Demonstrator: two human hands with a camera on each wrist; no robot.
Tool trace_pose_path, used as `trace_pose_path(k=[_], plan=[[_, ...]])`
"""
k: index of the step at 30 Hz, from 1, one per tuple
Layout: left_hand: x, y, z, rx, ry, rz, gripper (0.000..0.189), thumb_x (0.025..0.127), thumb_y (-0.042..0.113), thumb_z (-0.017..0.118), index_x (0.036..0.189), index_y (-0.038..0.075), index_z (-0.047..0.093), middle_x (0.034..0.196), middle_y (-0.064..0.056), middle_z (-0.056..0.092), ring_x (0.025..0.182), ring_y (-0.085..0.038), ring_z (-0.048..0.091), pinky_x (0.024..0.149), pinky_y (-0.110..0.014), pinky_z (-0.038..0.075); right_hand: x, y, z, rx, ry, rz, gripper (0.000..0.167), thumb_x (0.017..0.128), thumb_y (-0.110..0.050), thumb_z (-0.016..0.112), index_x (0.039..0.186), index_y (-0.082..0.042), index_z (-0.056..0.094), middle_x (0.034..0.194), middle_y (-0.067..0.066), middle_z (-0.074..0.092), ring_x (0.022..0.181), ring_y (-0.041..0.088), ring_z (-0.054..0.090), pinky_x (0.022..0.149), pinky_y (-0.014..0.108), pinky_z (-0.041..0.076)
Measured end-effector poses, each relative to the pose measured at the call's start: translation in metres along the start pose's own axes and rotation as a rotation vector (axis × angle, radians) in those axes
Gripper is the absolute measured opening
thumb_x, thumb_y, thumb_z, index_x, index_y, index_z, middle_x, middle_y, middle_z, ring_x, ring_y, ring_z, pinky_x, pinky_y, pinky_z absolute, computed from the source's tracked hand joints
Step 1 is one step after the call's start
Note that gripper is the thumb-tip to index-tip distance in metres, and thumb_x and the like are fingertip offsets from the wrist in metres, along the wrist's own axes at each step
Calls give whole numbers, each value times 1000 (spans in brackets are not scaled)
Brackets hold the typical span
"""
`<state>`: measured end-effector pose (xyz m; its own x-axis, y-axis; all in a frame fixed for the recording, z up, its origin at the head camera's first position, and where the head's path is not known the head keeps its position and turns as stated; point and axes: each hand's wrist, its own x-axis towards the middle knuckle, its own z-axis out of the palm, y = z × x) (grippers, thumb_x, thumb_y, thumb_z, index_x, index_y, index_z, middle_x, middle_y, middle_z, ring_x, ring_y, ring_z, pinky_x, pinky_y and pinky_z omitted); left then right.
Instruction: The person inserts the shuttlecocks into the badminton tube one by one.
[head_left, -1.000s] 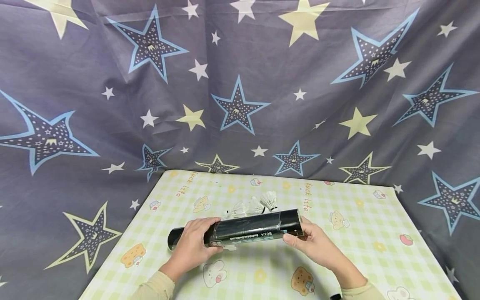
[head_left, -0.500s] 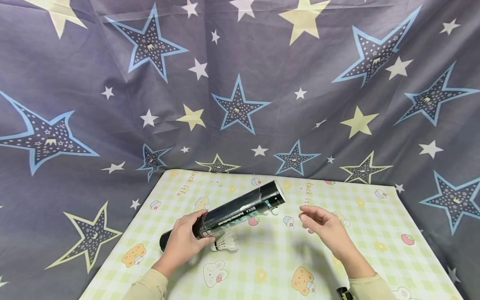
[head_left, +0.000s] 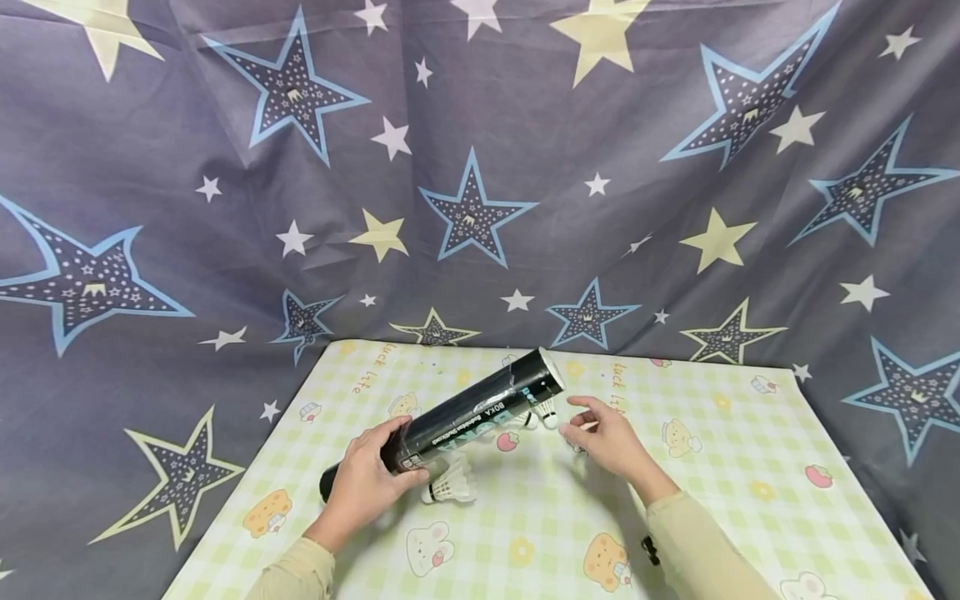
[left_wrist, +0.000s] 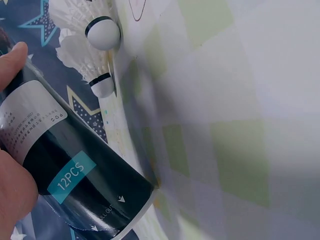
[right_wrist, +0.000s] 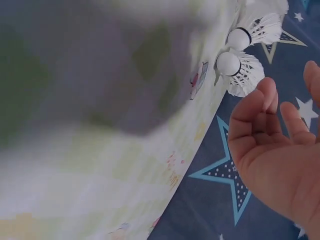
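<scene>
My left hand (head_left: 371, 483) grips a black shuttlecock tube (head_left: 472, 412) near its lower left end. The tube tilts over the table, its pale-capped or pale-rimmed end up to the right. In the left wrist view a "12PCS" print shows on the tube (left_wrist: 85, 165). One white shuttlecock (head_left: 452, 486) lies beneath the tube near my left thumb. Another shuttlecock (head_left: 550, 414) peeks out under the raised end, just left of my right fingertips. My right hand (head_left: 611, 442) has its fingers loosely bent, with nothing between them. In the right wrist view shuttlecocks (right_wrist: 230, 64) lie beyond that hand (right_wrist: 280, 135).
A green-checked cloth (head_left: 697, 508) with cartoon prints covers the table. Behind it hangs a dark star-patterned curtain (head_left: 637, 150). A small black object (head_left: 649, 550) shows beside the right sleeve (head_left: 705, 542).
My right hand let go of the tube's right end, drew away, then came left toward the shuttlecocks. My left hand tilted the tube's right end up, exposing the shuttlecock beneath.
</scene>
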<state>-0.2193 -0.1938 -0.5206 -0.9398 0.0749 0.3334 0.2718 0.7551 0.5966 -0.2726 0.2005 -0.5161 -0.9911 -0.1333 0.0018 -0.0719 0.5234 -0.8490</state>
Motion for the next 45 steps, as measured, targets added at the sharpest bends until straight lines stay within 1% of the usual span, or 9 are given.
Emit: trace_pose_path(k=[7,12,19,23,27,32,37,41,45], plan=[[-1,1,5,-3,6,17,89,69,31,102,148,21,62,145,-6,70,130,-34,65,108,-55,50,36,-13,12,-137,-40,-49,43,98,-24,80,135,-14,61,92,8,71,62,15,57,54,30,50],[-3,3,12,10,1,52,89,68,31,103,147,22,63,142,-3,72,127,-32,67,109,-54,50,44,-14,17,-361,-50,-30,29,95,-27,82,117,-13,71,91,6,75,74,16,63,72,36,57],[-5,4,16,47,-6,79,89,67,31,104,146,19,64,141,-3,73,126,-28,67,114,-50,47,45,-7,12,-564,-20,-5,56,92,-32,84,140,-11,66,107,16,79,90,30,73,85,51,62],[-4,4,15,48,-10,90,89,67,33,104,146,20,64,141,-3,72,127,-27,67,114,-48,46,38,2,1,-501,-53,23,58,89,-32,87,137,-9,63,95,9,75,79,22,67,71,42,58],[-4,3,14,53,2,113,90,66,33,104,145,20,65,141,-3,72,127,-27,68,112,-48,47,25,14,-15,-382,-111,43,34,89,-32,88,96,-10,63,75,5,68,64,16,57,62,31,47],[-4,0,14,82,-4,120,90,65,33,105,145,21,65,141,-1,72,127,-26,68,113,-47,47,5,34,-28,-253,-133,66,45,95,-31,82,72,-14,48,62,2,60,59,13,55,57,26,39],[-4,0,13,104,-12,137,90,64,33,106,143,17,67,139,-3,73,125,-27,69,111,-49,48,-18,45,-40,-112,-39,69,35,97,-31,80,78,-11,58,89,13,72,74,18,68,63,26,52],[-4,1,12,107,-21,137,89,65,32,105,143,16,66,139,-3,73,125,-27,68,110,-50,49,-39,33,-59,-45,108,-20,31,98,-28,80,82,-6,66,141,25,68,120,34,73,91,23,59],[-4,4,13,116,-33,128,89,65,31,105,144,17,66,140,-2,73,125,-27,68,112,-51,49,-57,13,-80,-16,215,-132,28,98,-21,80,80,-4,66,148,24,64,131,9,63,92,14,51]])
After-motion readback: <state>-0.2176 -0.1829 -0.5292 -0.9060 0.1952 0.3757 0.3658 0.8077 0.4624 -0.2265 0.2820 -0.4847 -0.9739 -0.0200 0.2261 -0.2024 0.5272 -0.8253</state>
